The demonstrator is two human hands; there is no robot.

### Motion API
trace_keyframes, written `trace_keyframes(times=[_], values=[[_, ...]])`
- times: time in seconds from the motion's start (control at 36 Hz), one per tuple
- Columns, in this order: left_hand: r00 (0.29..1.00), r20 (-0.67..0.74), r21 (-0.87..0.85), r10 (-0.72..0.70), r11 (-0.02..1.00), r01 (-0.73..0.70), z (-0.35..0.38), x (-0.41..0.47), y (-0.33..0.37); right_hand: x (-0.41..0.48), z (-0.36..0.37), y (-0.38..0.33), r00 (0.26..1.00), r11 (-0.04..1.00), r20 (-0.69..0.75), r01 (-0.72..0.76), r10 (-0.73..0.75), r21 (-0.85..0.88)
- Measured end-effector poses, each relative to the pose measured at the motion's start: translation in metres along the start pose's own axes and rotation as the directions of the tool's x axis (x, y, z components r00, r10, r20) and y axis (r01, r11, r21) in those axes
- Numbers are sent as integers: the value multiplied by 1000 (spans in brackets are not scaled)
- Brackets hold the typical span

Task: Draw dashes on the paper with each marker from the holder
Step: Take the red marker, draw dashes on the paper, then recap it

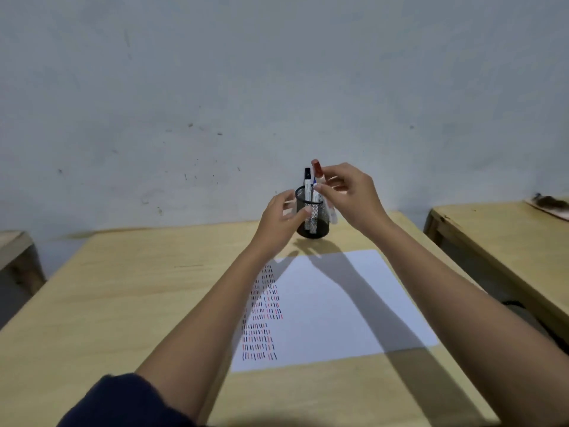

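A black mesh holder (317, 224) stands at the far side of the wooden table (123, 303). A black-capped marker (307, 177) and a blue one (314, 182) stand in it. My right hand (348, 195) pinches a red-capped marker (318, 171), held upright at the holder's right rim, its lower end beside the mesh. My left hand (281, 218) curls around the holder's left side, thumb on the mesh. White paper (345, 303) lies in front, with rows of black, red and blue dashes (261, 318) along its left part.
A grey wall rises right behind the table. A second wooden table (498, 235) stands to the right with a dark object (551, 201) on its far corner. Another surface's edge (15, 245) shows at the left.
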State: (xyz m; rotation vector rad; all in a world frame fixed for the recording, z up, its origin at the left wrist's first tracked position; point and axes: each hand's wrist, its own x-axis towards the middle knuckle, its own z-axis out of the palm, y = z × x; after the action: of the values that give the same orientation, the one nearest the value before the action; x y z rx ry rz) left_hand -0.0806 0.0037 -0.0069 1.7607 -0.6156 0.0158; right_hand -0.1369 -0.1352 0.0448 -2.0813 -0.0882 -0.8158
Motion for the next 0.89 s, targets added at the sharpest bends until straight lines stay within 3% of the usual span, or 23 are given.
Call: trace_keyframes(times=[0.25, 0.5, 0.67, 0.75, 0.81, 0.89], values=[[994, 32, 0, 102, 995, -102, -24, -60, 18, -62, 6, 3, 969, 982, 246, 11, 36, -188], [991, -60, 46, 116, 992, -114, -30, -94, 5, -96, 15, -3, 941, 983, 338, 46, 16, -175], [981, -190, -82, 41, 995, -58, -47, -104, -1, -104, 8, 4, 953, 988, 264, -153, 148, 0], [975, -222, -190, -17, 981, -26, -56, -106, -6, -105, 4, 3, 961, 940, 183, -248, 208, 234], [976, -212, -273, -51, 962, -9, -58, -106, -7, -106, 6, 1, 950, 832, 138, -313, 281, 458], [982, -171, -321, -76, 947, 18, -55, -108, -6, -106, 21, -5, 903, 576, 158, -381, 400, 723]])
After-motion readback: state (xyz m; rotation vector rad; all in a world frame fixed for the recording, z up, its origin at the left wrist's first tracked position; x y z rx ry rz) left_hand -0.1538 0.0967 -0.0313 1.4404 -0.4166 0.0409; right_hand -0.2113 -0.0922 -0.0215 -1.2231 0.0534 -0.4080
